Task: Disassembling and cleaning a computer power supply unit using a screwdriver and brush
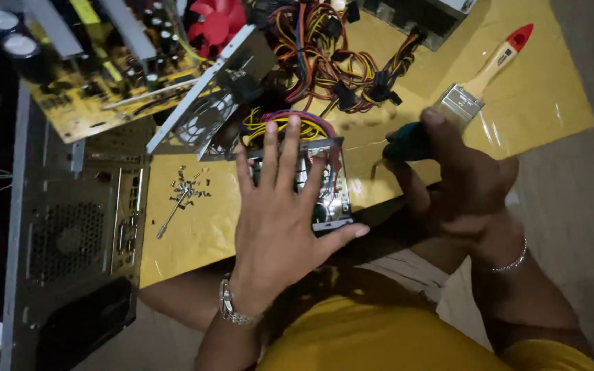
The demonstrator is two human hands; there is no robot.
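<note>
The left hand (pixel 276 227) lies flat, fingers (pixel 290 148) spread, on a metal drive (pixel 324 189) at the yellow worktop's (pixel 194 227) near edge. The right hand (pixel 465 182) is closed around a green-handled screwdriver (pixel 407 143) beside a paintbrush (pixel 486 75).

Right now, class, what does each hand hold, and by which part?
The right hand grips a dark green tool handle; its working end is hidden. The left hand lies flat, fingers spread, on top of a metal drive unit, pressing rather than gripping.
</note>
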